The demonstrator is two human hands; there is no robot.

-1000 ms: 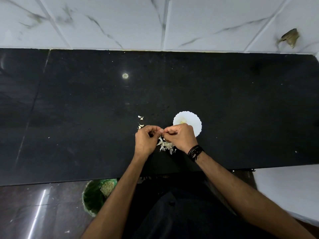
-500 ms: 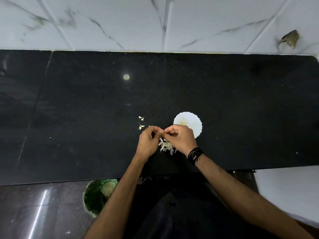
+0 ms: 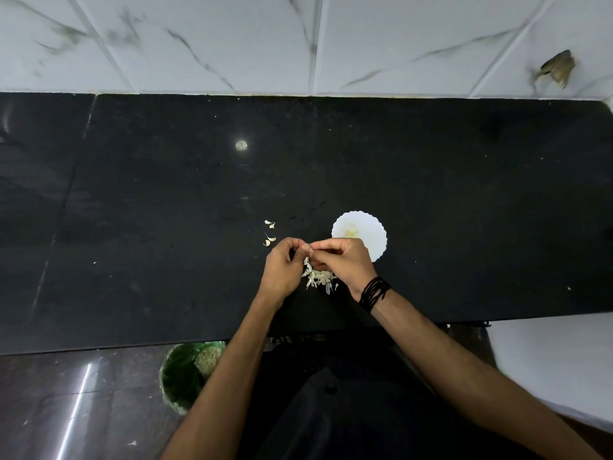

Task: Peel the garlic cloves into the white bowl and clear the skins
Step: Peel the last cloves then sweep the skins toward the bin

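My left hand (image 3: 282, 265) and my right hand (image 3: 341, 262) meet fingertip to fingertip above the black counter, pinching a small garlic clove (image 3: 307, 250) that is mostly hidden between them. A heap of pale garlic skins (image 3: 318, 278) lies on the counter right under the hands. The white scalloped bowl (image 3: 368, 232) stands just behind my right hand, with something yellowish inside. Two or three unpeeled garlic cloves (image 3: 269, 240) lie loose on the counter to the left of my left hand.
The black stone counter (image 3: 132, 210) runs the full width, backed by a white marbled tile wall (image 3: 298, 41). A green bin (image 3: 185, 373) with scraps inside stands on the dark floor below the counter's front edge, left of my body. A white surface (image 3: 557, 360) lies at lower right.
Both hands stay in the same spot over the skin heap, with only slight finger movement on the clove. The bowl and loose cloves have not moved.
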